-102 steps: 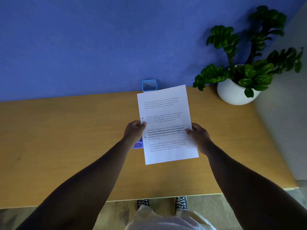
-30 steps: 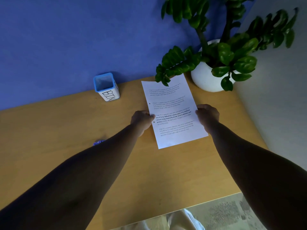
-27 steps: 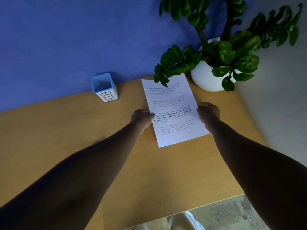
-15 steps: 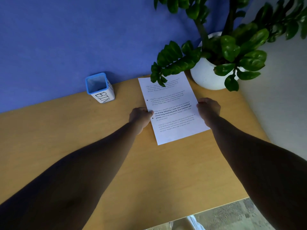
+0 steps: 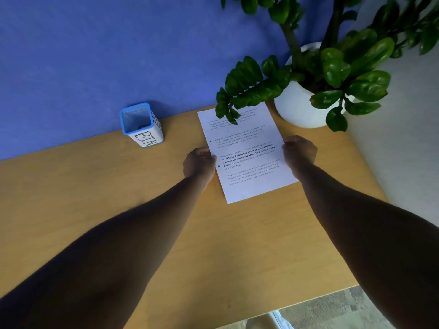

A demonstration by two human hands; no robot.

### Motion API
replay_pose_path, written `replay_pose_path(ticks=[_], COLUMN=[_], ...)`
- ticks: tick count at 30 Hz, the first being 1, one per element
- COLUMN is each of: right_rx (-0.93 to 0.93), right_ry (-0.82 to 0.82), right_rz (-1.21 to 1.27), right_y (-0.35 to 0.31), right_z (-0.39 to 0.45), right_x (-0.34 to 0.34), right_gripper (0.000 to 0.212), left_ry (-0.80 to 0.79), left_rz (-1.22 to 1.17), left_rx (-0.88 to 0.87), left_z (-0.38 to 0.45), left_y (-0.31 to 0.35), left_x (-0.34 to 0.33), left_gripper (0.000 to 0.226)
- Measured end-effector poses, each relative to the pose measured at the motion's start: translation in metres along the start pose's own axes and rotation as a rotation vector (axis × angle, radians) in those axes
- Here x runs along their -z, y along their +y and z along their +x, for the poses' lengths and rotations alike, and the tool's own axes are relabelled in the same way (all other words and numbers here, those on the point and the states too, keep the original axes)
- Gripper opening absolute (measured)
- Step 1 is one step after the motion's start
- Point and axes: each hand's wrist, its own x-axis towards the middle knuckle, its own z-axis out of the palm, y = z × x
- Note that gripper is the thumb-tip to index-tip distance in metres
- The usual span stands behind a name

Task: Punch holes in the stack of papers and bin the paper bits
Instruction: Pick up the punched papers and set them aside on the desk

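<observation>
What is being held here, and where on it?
The stack of papers, by its two long side edges: left hand at the punched edge, right hand opposite.

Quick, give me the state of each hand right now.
Left hand: closed on the left edge of the stack of papers.
Right hand: closed on the stack's right edge.

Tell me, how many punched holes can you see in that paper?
2, both along the left margin of the top sheet: one above the left hand, one beside its fingertips. Others may be hidden.
</observation>
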Motion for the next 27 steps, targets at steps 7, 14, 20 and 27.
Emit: replay_pose_path(ticks=[7,14,20,27], right_rx=[0.041,0.063,0.047,0.119], right_ry=[0.079,0.063,0.049,0.096], right_rz=[-0.069,-0.139,-0.089,-0.142], right_y=[0.001,0.001,-0.001,-0.001], right_z=[-0.004,-0.011,-0.016,-0.033], right_x=[-0.004,-0.005,-0.003,-0.001], right_gripper=[0.026,0.026,0.026,0.032], left_ry=[0.032,-0.017,-0.017,-0.008], left_rz=[0.071,0.211,0.246,0.282], left_rx=[-0.034,-0.115,-0.158,-0.151], left_z=[-0.003,-0.006,-0.006,-0.015], left_y=[-0.001,-0.013,-0.018,-0.018], left_x=[0.002,0.004,0.003,0.01], left_gripper=[0.03,0.046,0.047,0.048])
